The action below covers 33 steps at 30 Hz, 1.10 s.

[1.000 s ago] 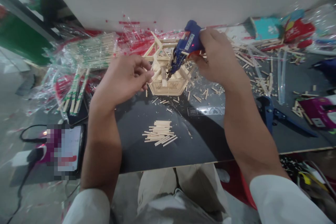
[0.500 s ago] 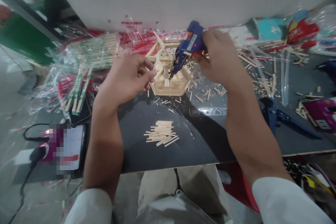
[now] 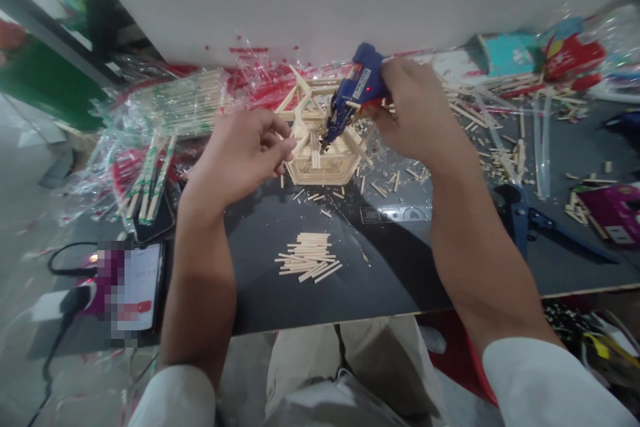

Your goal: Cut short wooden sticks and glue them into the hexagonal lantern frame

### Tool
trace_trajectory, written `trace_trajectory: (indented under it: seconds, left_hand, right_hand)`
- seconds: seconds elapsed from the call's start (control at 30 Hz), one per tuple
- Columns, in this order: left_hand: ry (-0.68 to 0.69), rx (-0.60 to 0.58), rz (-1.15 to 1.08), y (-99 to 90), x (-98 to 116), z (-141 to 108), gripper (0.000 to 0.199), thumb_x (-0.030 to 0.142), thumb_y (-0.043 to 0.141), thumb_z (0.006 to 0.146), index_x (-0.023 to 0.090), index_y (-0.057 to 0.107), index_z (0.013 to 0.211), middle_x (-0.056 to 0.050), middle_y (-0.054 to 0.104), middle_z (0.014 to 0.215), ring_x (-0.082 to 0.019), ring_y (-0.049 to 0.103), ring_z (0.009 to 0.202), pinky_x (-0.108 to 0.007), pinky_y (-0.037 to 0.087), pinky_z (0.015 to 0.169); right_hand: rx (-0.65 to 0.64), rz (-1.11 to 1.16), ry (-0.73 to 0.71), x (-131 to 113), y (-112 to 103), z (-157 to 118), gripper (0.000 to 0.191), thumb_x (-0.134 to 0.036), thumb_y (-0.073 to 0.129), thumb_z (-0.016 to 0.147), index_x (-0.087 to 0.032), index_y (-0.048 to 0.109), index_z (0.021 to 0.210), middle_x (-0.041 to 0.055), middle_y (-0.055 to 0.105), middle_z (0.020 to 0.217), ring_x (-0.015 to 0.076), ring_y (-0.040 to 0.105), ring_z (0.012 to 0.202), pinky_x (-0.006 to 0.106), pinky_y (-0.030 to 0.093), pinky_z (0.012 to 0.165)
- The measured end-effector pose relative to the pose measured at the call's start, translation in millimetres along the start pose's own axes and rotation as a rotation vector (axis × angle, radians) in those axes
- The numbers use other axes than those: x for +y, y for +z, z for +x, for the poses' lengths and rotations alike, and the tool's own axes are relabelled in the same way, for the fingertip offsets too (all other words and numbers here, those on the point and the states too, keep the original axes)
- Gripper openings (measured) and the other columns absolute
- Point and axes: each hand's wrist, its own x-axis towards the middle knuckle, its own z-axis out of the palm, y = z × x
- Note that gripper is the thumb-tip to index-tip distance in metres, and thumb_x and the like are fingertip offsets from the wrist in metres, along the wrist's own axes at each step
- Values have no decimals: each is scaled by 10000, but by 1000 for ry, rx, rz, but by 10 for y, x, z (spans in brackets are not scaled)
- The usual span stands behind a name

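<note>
A six-sided frame of thin wooden sticks [image 3: 323,177] stands on the dark tabletop, with uprights and struts rising from its layered base. At its left side, my left hand [image 3: 245,153] is closed, with curled fingers and thumb on the frame's edge; the exact contact is partly hidden. My right hand [image 3: 413,107] grips a blue hot glue gun [image 3: 357,90] whose small red light is lit. Its nozzle points down into the frame, beside a short row of sticks [image 3: 315,149] inside. Nearer me lies a pile of short cut sticks [image 3: 309,255].
Blue-handled cutters [image 3: 525,217] and clear glue sticks [image 3: 541,147] lie to the right. A clear ruler [image 3: 397,213] rests beyond the pile. Wrapped stick bundles [image 3: 180,100] are at left, above a phone [image 3: 140,287]. Stick scraps litter the table.
The glue gun's nozzle has shifted slightly left and down inside the frame. My left hand stays at the frame's left side. The view has tilted a little.
</note>
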Motion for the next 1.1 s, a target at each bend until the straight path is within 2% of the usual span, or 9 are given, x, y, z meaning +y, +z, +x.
trace_trajectory:
  seconds: [0.27,0.43,0.53,0.7,0.87,1.1]
  left_hand:
    - [-29,11,97,-66,48,-76,198,289,708,956,167,722,800,-19,728,663,-149,662,670,-246,509,669]
    - [-28,21,112,-57,22,-52,201,272,727,940,183,711,761,-11,700,640,-154,678,664,-246,507,656]
    - [-15,7,100,-48,15,-49,206,268,716,955,179,704,770,-16,698,651,-161,689,689,-248,523,683]
    - [-13,8,146,-42,50,-55,209,280,715,951,186,722,765,-2,709,641,-142,656,625,-238,497,631]
    - [-8,15,173,-32,51,-34,220,294,723,946,199,739,748,3,695,607,-144,636,577,-243,489,605]
    - [-2,6,155,-28,31,-38,214,271,714,962,164,731,776,-8,706,648,-141,666,630,-236,536,683]
  right_hand:
    - [204,-93,114,-76,-63,4,327,-189,613,795,-289,404,1026,189,664,1263,435,579,1187,571,399,1012]
    - [213,-102,84,-81,-18,17,292,-193,609,816,-289,396,991,167,679,1213,409,571,1142,547,400,992]
    - [249,-113,60,-84,0,10,313,-163,607,774,-284,412,987,165,698,1176,414,600,1112,552,417,974]
    - [219,-159,47,-72,-2,5,291,-158,591,824,-297,433,1027,150,712,1221,405,612,1139,547,428,978]
    - [215,-164,74,-91,-17,18,291,-154,583,803,-282,413,1002,181,701,1200,445,613,1124,560,411,974]
    - [201,-137,67,-122,-42,7,293,-141,598,798,-274,442,1008,170,696,1212,434,620,1154,555,413,999]
